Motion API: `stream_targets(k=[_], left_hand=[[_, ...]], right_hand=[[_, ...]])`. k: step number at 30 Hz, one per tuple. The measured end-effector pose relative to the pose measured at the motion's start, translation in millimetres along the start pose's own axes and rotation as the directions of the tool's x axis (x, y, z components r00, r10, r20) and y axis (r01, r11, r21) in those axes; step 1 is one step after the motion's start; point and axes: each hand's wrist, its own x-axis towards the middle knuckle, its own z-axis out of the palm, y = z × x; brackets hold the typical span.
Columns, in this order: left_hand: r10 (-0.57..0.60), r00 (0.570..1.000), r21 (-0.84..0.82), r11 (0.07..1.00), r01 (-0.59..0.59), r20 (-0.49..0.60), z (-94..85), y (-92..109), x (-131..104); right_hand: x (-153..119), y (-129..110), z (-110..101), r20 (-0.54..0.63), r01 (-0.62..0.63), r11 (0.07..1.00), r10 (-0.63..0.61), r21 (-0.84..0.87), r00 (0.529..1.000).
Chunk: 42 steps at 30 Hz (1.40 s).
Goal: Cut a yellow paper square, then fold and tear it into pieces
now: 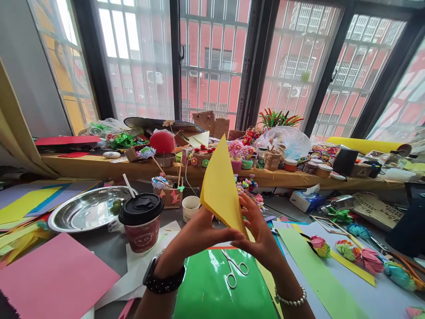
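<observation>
A folded sheet of yellow paper [221, 179] stands upright between my two hands, above the green mat. My left hand [202, 232] grips its lower left side, the thumb reaching along the bottom edge; the fingers behind the paper are hidden. My right hand [259, 232] closes on the lower right edge, its thumb meeting the left thumb and its fingers curled at the side. Below the hands, a pair of scissors [233, 269] lies on the shiny green mat [202, 283] with its handles toward me.
Left are a lidded coffee cup [141, 226], a metal plate [76, 210] and pink paper [56, 279]. A paper cup [190, 207] stands behind my left hand. Paper flowers [367, 259] and a green strip [308, 266] lie right. Craft supplies crowd the window ledge [179, 175].
</observation>
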Motion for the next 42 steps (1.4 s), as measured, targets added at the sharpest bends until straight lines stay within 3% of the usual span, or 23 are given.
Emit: stream_targets(k=[3, 14, 18, 22, 26, 30, 35, 39, 42], left_hand=[[0.01, 0.998, -0.061, 0.998, -0.006, 0.055, 6.0, -2, 4], [-0.023, 1.0, -0.179, 0.984, 0.024, 0.003, 6.0, -2, 3], [-0.04, 0.999, -0.358, 0.933, 0.026, -0.033, 3.4, 0, 1], [-0.165, 0.976, -0.545, 0.836, 0.061, -0.145, 4.9, 3, -1], [-0.284, 0.921, -0.674, 0.738, 0.033, -0.265, 8.0, 1, 3], [-0.343, 0.887, -0.735, 0.678, 0.005, -0.31, 7.7, -3, 7], [-0.306, 0.906, -0.78, 0.625, -0.04, -0.292, 0.8, -2, 5], [-0.239, 0.954, -0.844, 0.535, -0.027, -0.181, -3.8, -4, 3], [-0.182, 0.976, -0.879, 0.476, -0.022, -0.123, -2.4, -5, 4]], right_hand=[[1, 1, 2, 0.048, 0.037, 0.994, -0.042, 0.098, 0.998], [2, -6, -4, 0.054, 0.014, 0.965, -0.029, 0.262, 0.998], [0, -13, -6, 0.056, 0.008, 0.931, -0.03, 0.364, 0.998], [-3, -7, -4, -0.072, -0.006, 0.915, 0.038, 0.404, 0.997], [-2, 4, 1, -0.183, -0.011, 0.855, 0.124, 0.519, 0.975], [1, 6, 0, -0.312, 0.054, 0.852, 0.13, 0.52, 0.941], [1, -2, -7, -0.388, 0.099, 0.833, 0.145, 0.545, 0.91], [-2, -9, -9, -0.385, 0.083, 0.773, 0.217, 0.628, 0.897], [-4, -12, -7, -0.429, 0.087, 0.788, 0.236, 0.609, 0.872]])
